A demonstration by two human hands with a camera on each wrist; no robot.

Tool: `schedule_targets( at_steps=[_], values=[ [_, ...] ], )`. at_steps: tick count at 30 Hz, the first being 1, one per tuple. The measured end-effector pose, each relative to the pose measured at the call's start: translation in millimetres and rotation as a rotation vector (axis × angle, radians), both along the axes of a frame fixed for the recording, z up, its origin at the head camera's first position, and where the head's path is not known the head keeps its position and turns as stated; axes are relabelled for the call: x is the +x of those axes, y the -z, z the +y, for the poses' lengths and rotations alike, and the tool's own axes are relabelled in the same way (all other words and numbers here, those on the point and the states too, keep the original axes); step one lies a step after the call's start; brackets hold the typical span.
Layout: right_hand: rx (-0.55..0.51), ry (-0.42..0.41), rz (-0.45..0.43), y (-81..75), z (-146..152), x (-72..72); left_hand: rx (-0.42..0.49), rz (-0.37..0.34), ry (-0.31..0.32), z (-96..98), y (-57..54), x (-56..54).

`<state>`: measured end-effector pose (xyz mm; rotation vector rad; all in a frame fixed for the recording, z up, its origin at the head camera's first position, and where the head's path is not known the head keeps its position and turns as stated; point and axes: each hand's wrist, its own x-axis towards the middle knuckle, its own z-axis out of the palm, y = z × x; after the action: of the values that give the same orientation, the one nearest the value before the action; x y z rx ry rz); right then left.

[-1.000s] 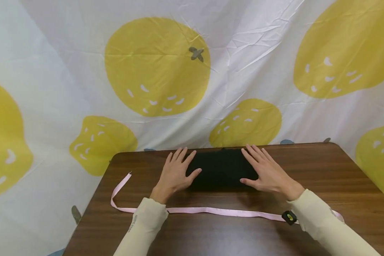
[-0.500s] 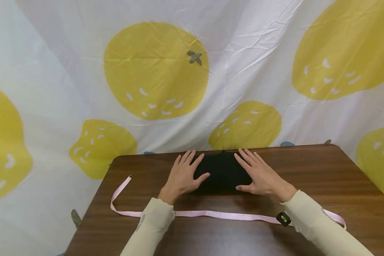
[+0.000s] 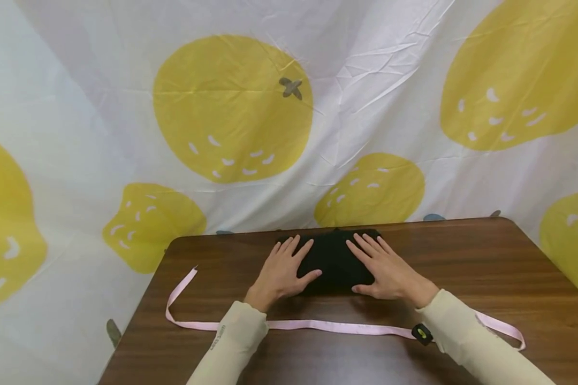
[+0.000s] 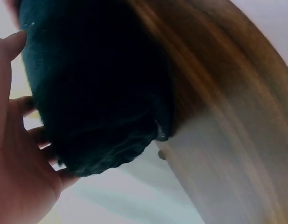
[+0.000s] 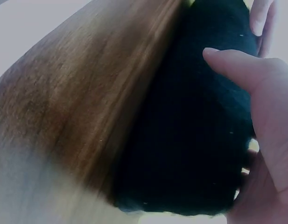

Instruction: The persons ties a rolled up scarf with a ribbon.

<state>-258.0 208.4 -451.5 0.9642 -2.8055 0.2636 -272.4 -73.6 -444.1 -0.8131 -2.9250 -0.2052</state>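
A black cloth bundle (image 3: 336, 262), folded into an oblong, lies near the table's far edge. In the head view my left hand (image 3: 279, 275) rests on its left part, fingers spread and nearly straight. Over the right part lies my right hand (image 3: 387, 271), with its thumb along the near side. The left wrist view shows the cloth's thick, soft-looking end (image 4: 101, 102) beside the fingers of my left hand (image 4: 22, 163). In the right wrist view, the thumb of my right hand (image 5: 270, 112) lies over the dark fabric (image 5: 190, 126); its other fingers are partly hidden behind it.
A long pink strip (image 3: 337, 326), thin like a tape measure, crosses the brown wooden table (image 3: 318, 363) in front of the cloth and passes under both forearms. A small black device (image 3: 421, 334) sits at the right cuff. Behind the table hangs a white curtain (image 3: 270, 208) with yellow fruit prints.
Both hands have moved inward over the black cloth, closer to each other. Its far corners now show beyond the fingers. The pink strip lies much as before.
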Motion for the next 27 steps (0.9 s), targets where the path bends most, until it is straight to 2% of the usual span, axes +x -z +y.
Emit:
schedule_targets(
  at_steps=[10,17,22,27],
  values=[
    [-0.023,-0.021,0.003,11.3,2,-18.4,-0.047,0.013,0.015,2.2,17.9,-11.7],
    [-0.081,-0.037,-0.029,17.0,5,-30.2,-0.144,0.048,0.018,4.4,18.0,-18.8],
    [-0.041,-0.048,-0.033,17.8,5,-32.6,-0.187,0.074,0.033,4.0,17.6,-21.6],
    [-0.016,-0.031,-0.090,16.4,5,-34.0,-0.210,0.112,0.038,2.7,20.2,-26.0]
  ],
)
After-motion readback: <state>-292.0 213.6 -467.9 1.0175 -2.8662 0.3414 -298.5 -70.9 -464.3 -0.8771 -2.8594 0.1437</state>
